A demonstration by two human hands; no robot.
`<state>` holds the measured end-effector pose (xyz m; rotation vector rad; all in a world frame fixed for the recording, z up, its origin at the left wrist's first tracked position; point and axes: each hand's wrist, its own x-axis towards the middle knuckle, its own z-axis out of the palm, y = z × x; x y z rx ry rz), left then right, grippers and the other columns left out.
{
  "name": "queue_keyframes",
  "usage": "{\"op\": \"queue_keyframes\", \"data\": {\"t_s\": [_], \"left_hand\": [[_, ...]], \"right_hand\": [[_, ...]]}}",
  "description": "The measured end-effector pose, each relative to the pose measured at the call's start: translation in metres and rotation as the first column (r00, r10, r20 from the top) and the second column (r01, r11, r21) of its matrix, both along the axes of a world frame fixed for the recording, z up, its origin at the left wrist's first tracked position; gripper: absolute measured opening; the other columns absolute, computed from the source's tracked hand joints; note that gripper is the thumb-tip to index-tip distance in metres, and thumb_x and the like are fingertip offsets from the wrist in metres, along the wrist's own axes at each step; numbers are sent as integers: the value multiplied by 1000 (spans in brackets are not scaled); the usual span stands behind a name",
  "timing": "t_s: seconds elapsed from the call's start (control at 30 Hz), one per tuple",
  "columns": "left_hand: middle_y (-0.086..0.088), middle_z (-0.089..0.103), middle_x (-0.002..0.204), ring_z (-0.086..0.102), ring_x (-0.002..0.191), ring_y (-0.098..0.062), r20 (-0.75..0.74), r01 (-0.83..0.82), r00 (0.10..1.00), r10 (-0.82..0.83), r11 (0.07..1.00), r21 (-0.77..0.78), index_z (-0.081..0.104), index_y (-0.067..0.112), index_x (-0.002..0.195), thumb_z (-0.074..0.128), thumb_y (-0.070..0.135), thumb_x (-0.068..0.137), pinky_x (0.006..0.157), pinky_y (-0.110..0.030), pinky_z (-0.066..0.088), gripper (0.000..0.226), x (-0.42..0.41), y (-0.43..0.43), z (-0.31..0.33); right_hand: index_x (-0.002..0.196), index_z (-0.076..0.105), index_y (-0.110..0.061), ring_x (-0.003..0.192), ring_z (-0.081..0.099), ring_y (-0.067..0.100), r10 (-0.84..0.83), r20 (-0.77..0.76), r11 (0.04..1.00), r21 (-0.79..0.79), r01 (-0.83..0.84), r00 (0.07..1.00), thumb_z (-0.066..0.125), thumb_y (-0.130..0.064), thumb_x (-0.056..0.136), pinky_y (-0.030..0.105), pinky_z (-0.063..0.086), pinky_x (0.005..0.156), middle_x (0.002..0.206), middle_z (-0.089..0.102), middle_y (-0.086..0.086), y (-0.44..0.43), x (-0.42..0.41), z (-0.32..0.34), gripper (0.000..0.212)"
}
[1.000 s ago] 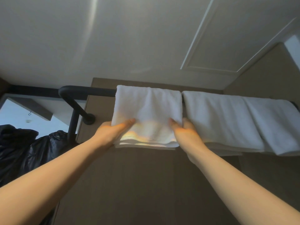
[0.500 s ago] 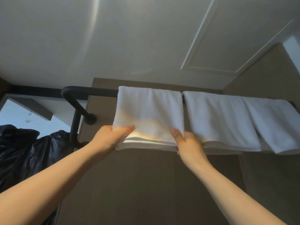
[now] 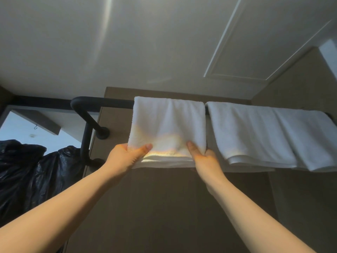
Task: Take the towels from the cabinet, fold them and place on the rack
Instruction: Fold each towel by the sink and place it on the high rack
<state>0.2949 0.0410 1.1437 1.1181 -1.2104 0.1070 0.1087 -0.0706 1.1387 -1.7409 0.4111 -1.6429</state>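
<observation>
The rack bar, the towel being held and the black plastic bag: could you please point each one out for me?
rack bar (image 3: 109,102): head view, bare stretch near its curved left end.
held towel (image 3: 167,123): head view, middle of its front face.
black plastic bag (image 3: 36,170): head view, crinkled upper side.

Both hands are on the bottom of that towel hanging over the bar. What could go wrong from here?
The left hand and right hand pinch the lower corners of the towel. It only drapes over the black bar, so a hard pull might drag it off. Its right edge hangs close to the neighbouring towel, so a sideways nudge could rumple or overlap that one.
</observation>
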Motion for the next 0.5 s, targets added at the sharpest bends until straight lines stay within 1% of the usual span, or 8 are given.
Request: {"op": "queue_keyframes", "data": {"t_s": [0.07, 0.13, 0.2, 0.27, 0.33, 0.4, 0.47, 0.5], "left_hand": [[-3, 70, 95, 68, 87, -20, 22, -20, 1000, 20, 1000, -12, 67, 16, 96, 71, 58, 66, 71, -28, 56, 52, 2, -2, -2], [-4, 68, 104, 66, 90, -21, 29, -85, 996, 87, 996, -40, 62, 15, 107, 74, 53, 72, 69, -28, 54, 53, 5, -4, 3], [-6, 61, 119, 63, 100, -25, -40, -149, 988, 146, 987, -62, 48, 15, 126, 75, 57, 72, 78, -36, 55, 74, 7, -2, 20], [-11, 58, 125, 62, 104, -31, -104, -132, 987, 126, 990, -54, 41, 13, 136, 72, 66, 67, 88, -46, 55, 93, 6, 4, 42], [-13, 63, 116, 66, 95, -32, -91, -70, 993, 70, 998, 3, 47, 10, 132, 68, 72, 65, 78, -44, 57, 94, 0, 7, 56], [-10, 68, 102, 67, 84, -28, -94, -63, 994, 64, 998, 12, 56, 8, 121, 67, 70, 67, 63, -34, 54, 83, -5, 2, 57], [-9, 71, 95, 69, 79, -26, -97, -36, 995, 32, 999, -35, 61, 7, 112, 70, 64, 69, 62, -32, 54, 72, -5, -6, 55], [-8, 72, 95, 70, 78, -26, -91, -24, 996, 19, 998, -55, 62, 8, 111, 71, 62, 70, 63, -32, 55, 68, -3, -10, 54]], "right_hand": [[111, 56, -14, 86, 65, 19, 42, 4, 999, 7, -42, 999, 60, -51, 91, 34, 58, 75, 107, 64, 4, -2, -1, -2, 42], [103, 56, -20, 79, 65, 18, 13, -24, 1000, -15, -13, 1000, 59, -50, 92, 29, 58, 63, 104, 64, 4, -5, -2, -3, 32], [99, 53, -24, 82, 64, 18, -44, -66, 998, -53, 40, 997, 58, -48, 93, 24, 53, 55, 106, 62, 3, -6, -3, -4, 26], [109, 54, -20, 85, 63, 19, -72, -104, 994, -92, 62, 992, 56, -46, 95, 20, 50, 53, 109, 61, 5, -5, -5, -5, 30], [114, 53, -15, 89, 63, 21, -136, -160, 985, -128, 116, 978, 54, -42, 97, 21, 51, 54, 111, 61, 7, -1, -10, -5, 31], [111, 54, -10, 97, 63, 29, -285, -231, 950, -197, 242, 930, 52, -35, 99, 29, 51, 69, 111, 62, 11, 6, -17, -5, 28], [111, 53, -9, 106, 59, 32, -486, -269, 861, -309, 404, 831, 51, -30, 99, 30, 42, 76, 112, 61, 12, 18, -25, -4, 24], [115, 51, -9, 109, 57, 31, -562, -239, 807, -368, 461, 792, 51, -28, 99, 33, 41, 79, 115, 58, 10, 27, -29, -3, 25]]}}
